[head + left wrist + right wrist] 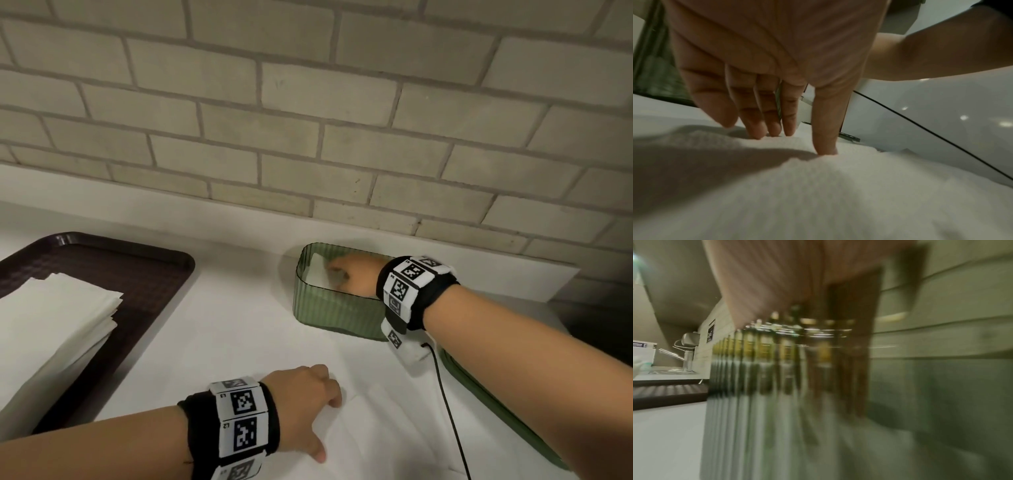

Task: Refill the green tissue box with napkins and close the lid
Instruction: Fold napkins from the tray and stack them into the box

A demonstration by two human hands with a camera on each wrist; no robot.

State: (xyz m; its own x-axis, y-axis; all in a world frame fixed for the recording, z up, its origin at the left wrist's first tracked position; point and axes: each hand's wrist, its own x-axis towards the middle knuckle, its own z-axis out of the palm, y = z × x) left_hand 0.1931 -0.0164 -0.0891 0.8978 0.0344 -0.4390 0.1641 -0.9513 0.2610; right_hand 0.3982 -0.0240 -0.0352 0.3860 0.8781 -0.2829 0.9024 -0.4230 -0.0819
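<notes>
The green ribbed tissue box (337, 306) stands open by the brick wall, with a white napkin (317, 269) inside. My right hand (344, 274) reaches down into the box onto that napkin; its fingers are hidden and the right wrist view is a blur of the box wall (756, 402). My left hand (313, 407) lies on the counter in front, its straight fingertips (772, 129) pressing a flat white napkin (818, 194). The green lid (486, 401) lies flat under my right forearm.
At the left stands a dark brown tray (150, 274) carrying a stack of white napkins (51, 329). A black cable (448, 411) runs from my right wristband across the counter. A tap (687, 353) is far to the left. The brick wall (308, 137) closes the back.
</notes>
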